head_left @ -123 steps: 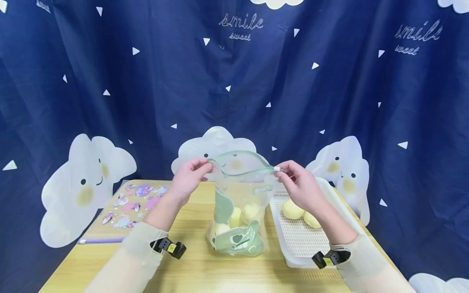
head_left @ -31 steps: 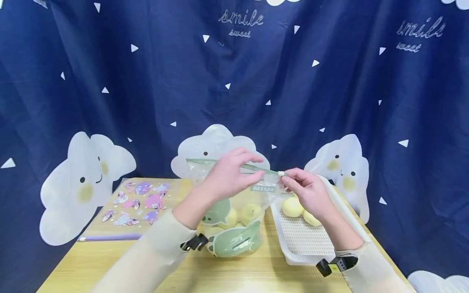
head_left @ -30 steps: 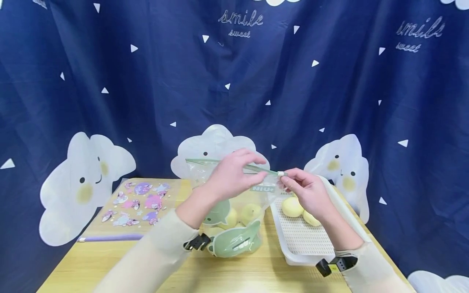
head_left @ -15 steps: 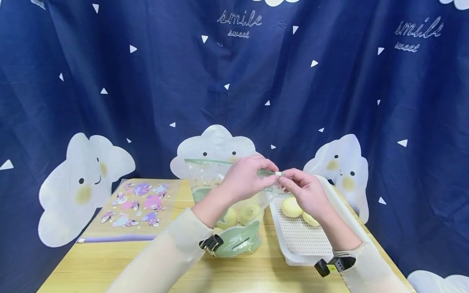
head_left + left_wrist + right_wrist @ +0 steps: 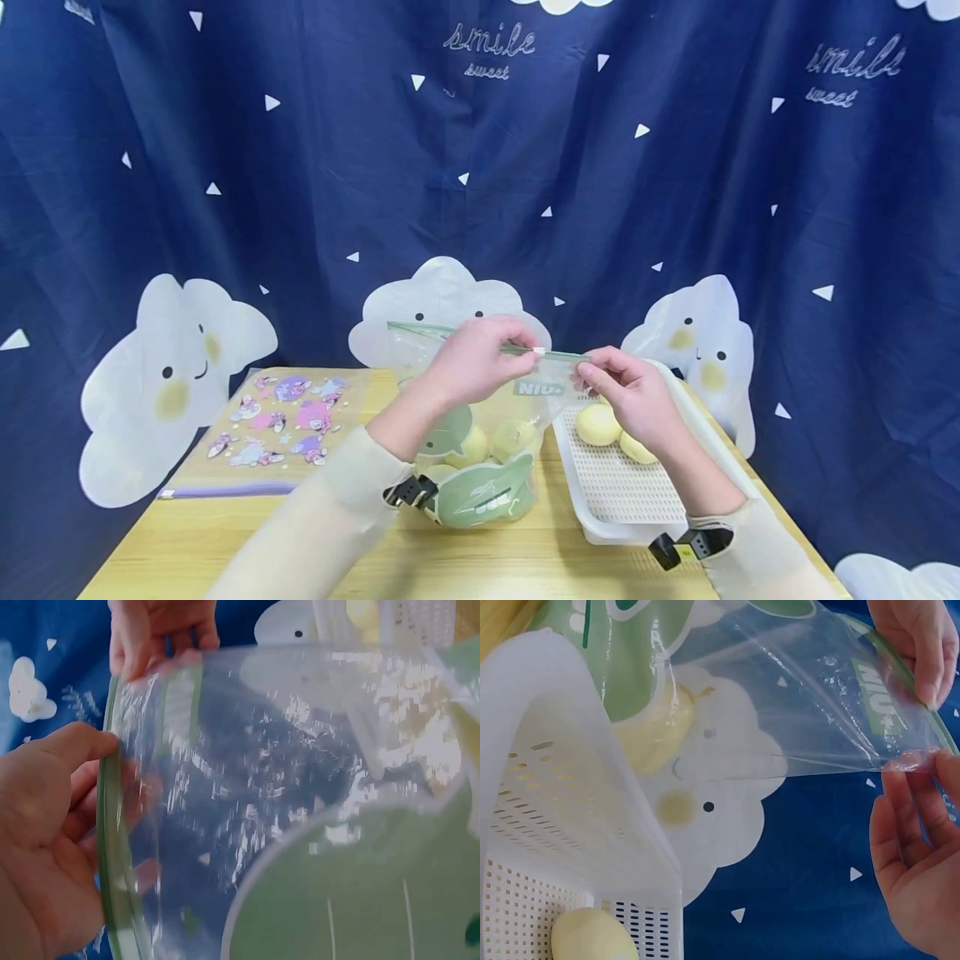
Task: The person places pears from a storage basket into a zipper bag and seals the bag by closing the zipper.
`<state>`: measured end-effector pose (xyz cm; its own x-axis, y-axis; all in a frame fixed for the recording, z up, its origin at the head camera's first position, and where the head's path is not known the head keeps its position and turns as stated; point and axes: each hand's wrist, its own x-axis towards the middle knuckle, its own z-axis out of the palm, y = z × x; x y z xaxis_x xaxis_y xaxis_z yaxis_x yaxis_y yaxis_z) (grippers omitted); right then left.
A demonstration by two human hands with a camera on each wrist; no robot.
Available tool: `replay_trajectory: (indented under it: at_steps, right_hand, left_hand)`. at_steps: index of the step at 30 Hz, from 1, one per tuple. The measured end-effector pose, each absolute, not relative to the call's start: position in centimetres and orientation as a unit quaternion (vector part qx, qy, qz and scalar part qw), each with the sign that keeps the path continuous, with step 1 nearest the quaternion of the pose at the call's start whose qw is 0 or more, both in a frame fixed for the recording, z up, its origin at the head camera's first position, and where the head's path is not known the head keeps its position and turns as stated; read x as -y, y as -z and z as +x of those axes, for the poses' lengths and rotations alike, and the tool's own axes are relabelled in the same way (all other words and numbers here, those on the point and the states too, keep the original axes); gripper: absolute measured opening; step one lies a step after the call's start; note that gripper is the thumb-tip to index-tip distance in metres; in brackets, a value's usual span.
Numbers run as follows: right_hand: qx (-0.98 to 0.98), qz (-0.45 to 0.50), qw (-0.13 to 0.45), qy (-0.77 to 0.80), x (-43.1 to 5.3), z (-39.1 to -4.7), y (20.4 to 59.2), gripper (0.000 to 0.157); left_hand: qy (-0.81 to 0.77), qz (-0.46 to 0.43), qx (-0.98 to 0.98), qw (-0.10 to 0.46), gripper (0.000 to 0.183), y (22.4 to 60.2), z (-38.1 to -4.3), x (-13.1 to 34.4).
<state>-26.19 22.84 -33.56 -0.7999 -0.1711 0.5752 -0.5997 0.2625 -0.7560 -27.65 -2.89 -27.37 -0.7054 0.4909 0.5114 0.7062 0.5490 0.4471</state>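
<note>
A clear zip bag (image 5: 483, 496) with green printed shapes stands mid-table, several yellow pears (image 5: 513, 439) inside. My left hand (image 5: 480, 354) pinches the small white slider (image 5: 539, 351) on the bag's green zip between thumb and fingers. To the slider's right, the two edges of the zip lie together; on the left the mouth looks slightly parted. My right hand (image 5: 626, 387) pinches the top right corner of the bag. In the right wrist view, its fingertips press the clear film (image 5: 802, 742) at that corner.
Right of the bag, a white perforated basket (image 5: 588, 512) holds yellow pears (image 5: 598, 425). Flat at the table's left lies another clear bag (image 5: 281, 425) with pink and purple prints and a purple zip. A dark blue curtain (image 5: 480, 208) hangs behind the wooden table (image 5: 570, 575).
Earlier the bag's mouth was spread wide by both hands. My left hand went right to the slider and has since drawn it left along the zip; my right hand keeps the corner.
</note>
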Motion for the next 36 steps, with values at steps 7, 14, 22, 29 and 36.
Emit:
replay_trajectory:
  at_steps: [7, 14, 22, 29, 36]
  right_hand:
    - [0.768, 0.248, 0.194, -0.558, -23.1, -26.2, 33.6, 0.008]
    - [0.772, 0.242, 0.196, -0.555, -23.3, -26.3, 33.7, 0.009]
    - [0.775, 0.237, 0.197, -0.552, -23.4, -26.4, 33.8, 0.008]
    - [0.777, 0.231, 0.199, -0.551, -23.5, -26.5, 33.7, 0.009]
    - [0.774, 0.232, 0.195, -0.556, -23.7, -26.6, 33.8, 0.009]
  left_hand:
    - [0.34, -0.319, 0.874, 0.138, 0.012, 27.0, -28.0, 6.4]
    - [0.354, -0.304, 0.872, 0.146, 0.011, 26.9, -28.1, 10.1]
    - [0.345, -0.284, 0.88, 0.158, 0.008, 26.9, -28.1, 13.4]
    - [0.35, -0.252, 0.891, 0.144, 0.01, 26.8, -27.8, 15.8]
    - [0.358, -0.243, 0.89, 0.146, 0.01, 26.9, -27.7, 17.3]
